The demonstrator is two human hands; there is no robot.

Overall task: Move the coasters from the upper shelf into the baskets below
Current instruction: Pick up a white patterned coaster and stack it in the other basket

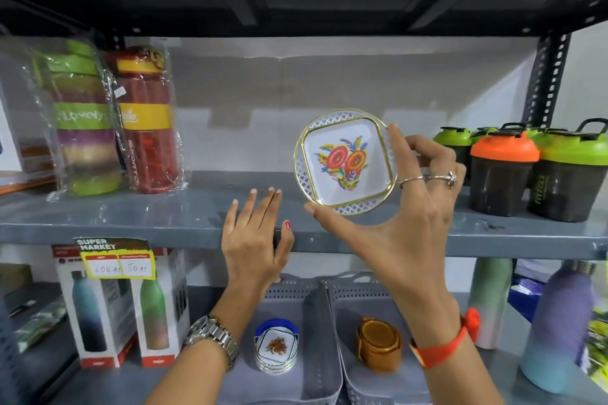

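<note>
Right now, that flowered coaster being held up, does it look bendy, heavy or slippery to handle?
The flowered coaster probably is stiff: pinched only at its rim by the right hand, it keeps flat. It seems light, since a thumb and a few fingers carry it. Its glossy face and gold edge may be slippery, so a loose pinch might let it slide.

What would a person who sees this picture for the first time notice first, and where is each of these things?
First comes the round white coaster with a gold rim and a bright flower print, held up in the centre by the right hand in front of the grey metal upper shelf. Next, the open left hand hovers at the shelf edge. Below, two grey perforated plastic baskets hold a floral coaster stack and a brown coaster set.
</note>
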